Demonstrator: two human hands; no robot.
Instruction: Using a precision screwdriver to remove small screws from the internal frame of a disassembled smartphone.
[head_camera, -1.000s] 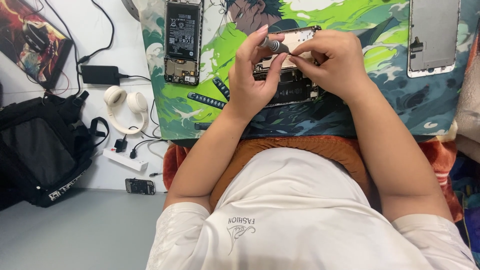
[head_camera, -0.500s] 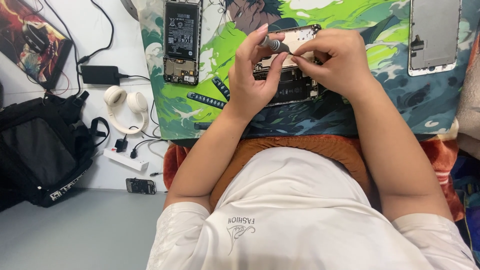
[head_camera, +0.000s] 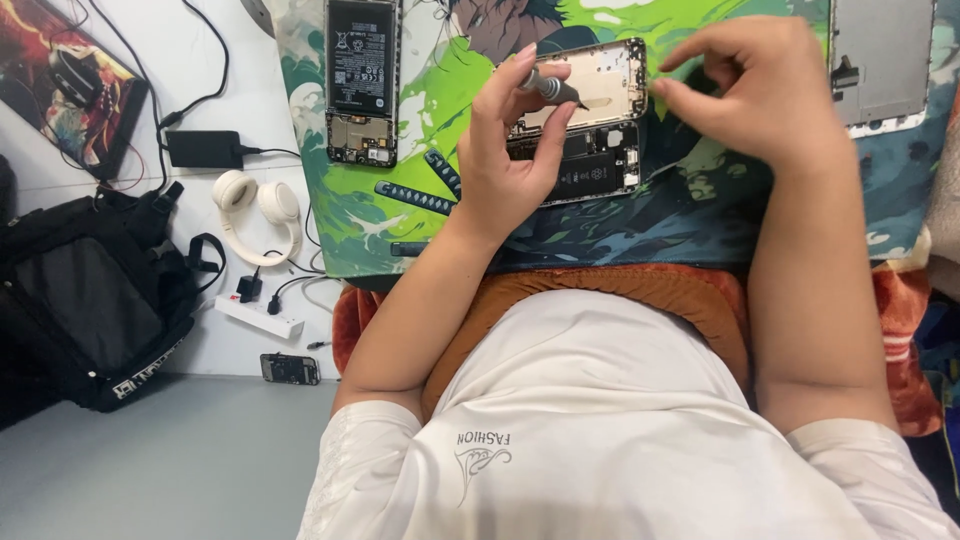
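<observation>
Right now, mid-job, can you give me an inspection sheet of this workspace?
Surface: green illustrated mat on a white desk.
Job's things: opened phone under the hands; grey screwdriver over it.
Clutter: second opened phone, phone panel, white headphones, black bag, small phone.
Grips: left hand pinches the screwdriver; right hand beside the opened phone, contents unclear.
Cables: black lead from charger brick; white power strip.
Surroundings: grey floor.

Opened phone (head_camera: 590, 130): back cover off, gold-coloured plate and black battery exposed, lying flat mid-counter. Grey-tipped screwdriver (head_camera: 552, 88): tilted, tip down over the phone's plate.
</observation>
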